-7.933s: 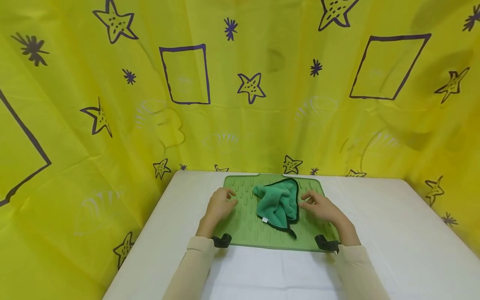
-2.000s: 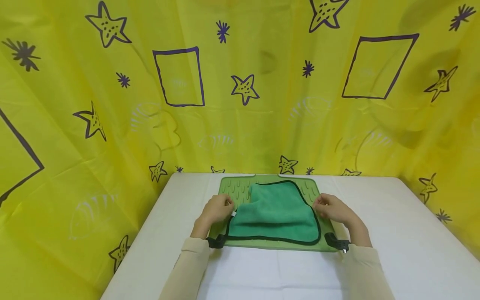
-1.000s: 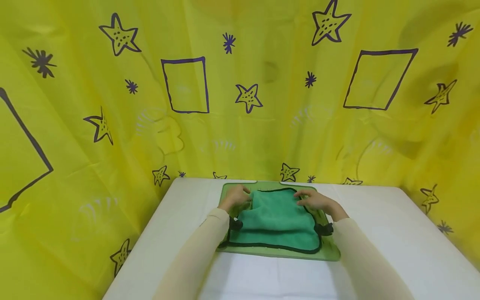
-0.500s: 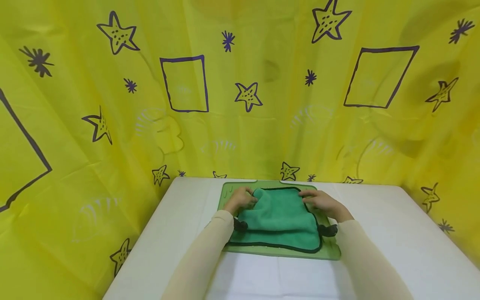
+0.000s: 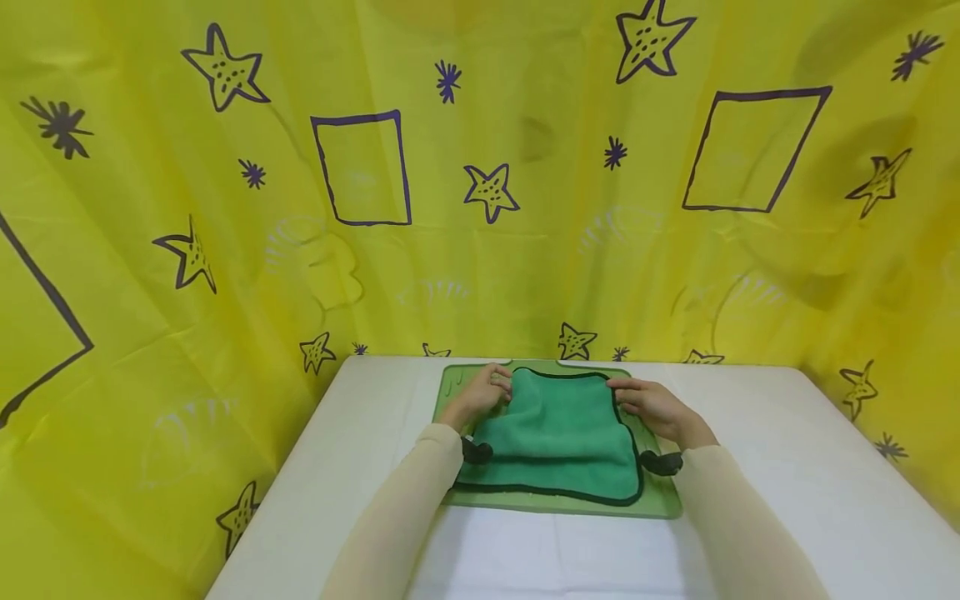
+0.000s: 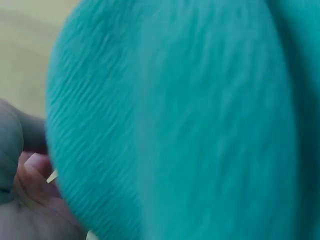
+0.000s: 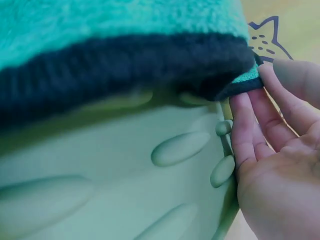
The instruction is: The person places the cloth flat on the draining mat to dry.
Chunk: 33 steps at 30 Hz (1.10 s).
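Note:
A green cleaning cloth (image 5: 558,421) with a black stitched border lies spread over a light green ribbed mat (image 5: 660,502), with a soft fold across its middle. My left hand (image 5: 483,393) holds the cloth's far left side, fingers bent; in the left wrist view the bulging cloth (image 6: 175,125) hides most of the fingertips. At the far right corner my right hand (image 5: 660,411) pinches the black-edged cloth between thumb and fingers, close over the mat. The right wrist view shows that corner between the fingers (image 7: 272,130), with the mat's raised ovals below.
The mat lies on a white-covered table (image 5: 765,467), near its back edge. A yellow curtain (image 5: 442,275) with star and square drawings hangs behind and at both sides. Black wrist devices (image 5: 662,463) sit low over the mat's sides.
The cloth went from a crumpled heap to spread out. Both hands moved from its near sides to its far corners; lately the far left part has been drawn out flatter and the far edge straightened.

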Available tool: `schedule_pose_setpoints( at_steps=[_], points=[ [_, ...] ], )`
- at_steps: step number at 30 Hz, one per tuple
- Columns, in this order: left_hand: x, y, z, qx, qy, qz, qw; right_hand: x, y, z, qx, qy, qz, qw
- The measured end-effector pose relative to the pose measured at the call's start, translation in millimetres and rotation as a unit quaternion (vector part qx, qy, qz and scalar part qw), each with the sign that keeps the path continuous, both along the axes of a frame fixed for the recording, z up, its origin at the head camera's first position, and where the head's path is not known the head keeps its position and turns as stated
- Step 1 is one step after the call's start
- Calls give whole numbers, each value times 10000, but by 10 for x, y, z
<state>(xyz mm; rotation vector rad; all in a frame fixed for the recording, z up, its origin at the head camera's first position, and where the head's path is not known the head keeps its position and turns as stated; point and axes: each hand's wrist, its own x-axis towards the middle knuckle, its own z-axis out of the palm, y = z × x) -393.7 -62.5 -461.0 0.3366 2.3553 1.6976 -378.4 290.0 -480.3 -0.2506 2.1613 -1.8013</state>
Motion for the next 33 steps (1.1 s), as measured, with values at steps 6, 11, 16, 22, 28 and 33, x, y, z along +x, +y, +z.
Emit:
schedule_pose_setpoints(
  at_steps=[6,11,16,22,28,33],
  points=[
    [-11,109,-58,-1,-54,-160,9999,-7,23,-51,-326,-2,-91,9994],
    [-16,169,-22,-765,157,-895,9929,-26,25,-59,-449,-98,-133,9989],
    [9,253,26,-1874,751,-1522,9675,-28,23,-56,-477,-144,-161,9986],
    [40,355,-2,-2324,1397,-1277,9540,-10,8,-57,-521,-117,-105,9985],
    [12,382,-28,-2117,1745,-789,9584,6,-12,-35,-332,-130,-193,9992],
    [-37,313,-17,-1595,1847,-376,9690,11,-51,-19,-35,-165,-386,9991]
  ],
)
